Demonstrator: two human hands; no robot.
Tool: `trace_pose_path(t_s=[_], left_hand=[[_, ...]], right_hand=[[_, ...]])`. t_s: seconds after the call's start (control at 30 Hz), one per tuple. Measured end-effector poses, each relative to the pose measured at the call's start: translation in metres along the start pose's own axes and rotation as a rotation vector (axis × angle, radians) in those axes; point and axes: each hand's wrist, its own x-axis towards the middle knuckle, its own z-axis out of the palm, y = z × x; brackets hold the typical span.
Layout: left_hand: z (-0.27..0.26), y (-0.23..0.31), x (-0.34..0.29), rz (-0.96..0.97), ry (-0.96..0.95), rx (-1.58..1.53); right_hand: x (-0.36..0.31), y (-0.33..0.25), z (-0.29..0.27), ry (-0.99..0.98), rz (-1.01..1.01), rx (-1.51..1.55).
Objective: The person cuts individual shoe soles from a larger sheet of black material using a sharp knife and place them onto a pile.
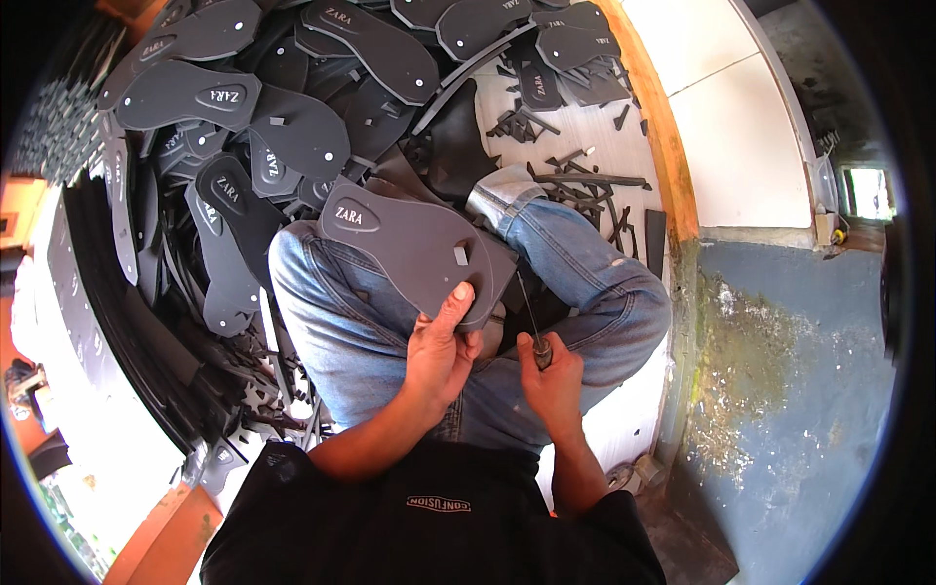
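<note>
My left hand (445, 341) grips a dark grey foam sandal sole (405, 239) by its wide end, thumb on top and fingers underneath. The sole lies tilted above my crossed legs, its narrow end pointing up and left. A small grey block (461, 255) sits on its upper face. In my right hand (553, 385) is a thin-bladed hand tool (527, 300) with a short handle. Its slim metal shaft points upward, beside the sole's right edge. Whether the shaft is an awl or a narrow knife, I cannot tell. The tip is near the sole's edge; contact is unclear.
A heap of similar soles (234, 190) spreads across the floor ahead and to the left. Dark foam offcuts (585, 195) litter the pale floor on the right. A wooden edging (673, 146) borders it, with a worn blue-grey surface (780, 361) beyond. My jeans-clad legs (595, 273) are crossed below the sole.
</note>
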Motion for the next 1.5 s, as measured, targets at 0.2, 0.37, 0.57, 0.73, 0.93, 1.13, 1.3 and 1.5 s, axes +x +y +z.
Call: trace_pose_path(t_s=[0.2, 0.37, 0.57, 0.73, 0.93, 1.13, 1.3, 1.5], left_hand=[[0.009, -0.019, -0.007, -0.016, 0.034, -0.043], [0.005, -0.024, 0.000, 0.021, -0.004, -0.023], [-0.025, -0.024, 0.002, 0.108, -0.135, 0.035], [-0.025, -0.020, 0.002, 0.089, -0.096, 0.048], [-0.029, -0.025, -0.014, 0.056, 0.013, 0.155], [-0.068, -0.022, -0.019, -0.083, -0.106, 0.253], [-0.089, 0.031, 0.002, 0.147, 0.098, 0.227], [-0.067, 0.100, 0.018, 0.151, -0.033, 0.441]], right_hand=[[-0.017, 0.014, 0.004, 0.020, 0.024, -0.123], [-0.018, 0.015, 0.010, 0.003, 0.081, -0.192], [-0.005, 0.003, 0.022, -0.081, 0.021, -0.201], [0.020, -0.012, 0.028, -0.101, 0.016, -0.137], [0.046, -0.017, 0.029, -0.099, -0.174, -0.295], [0.045, -0.022, 0.015, -0.449, 0.296, 0.842], [0.005, -0.009, 0.015, -0.548, 0.145, 0.574], [-0.028, 0.000, 0.012, -0.554, 0.054, 0.340]])
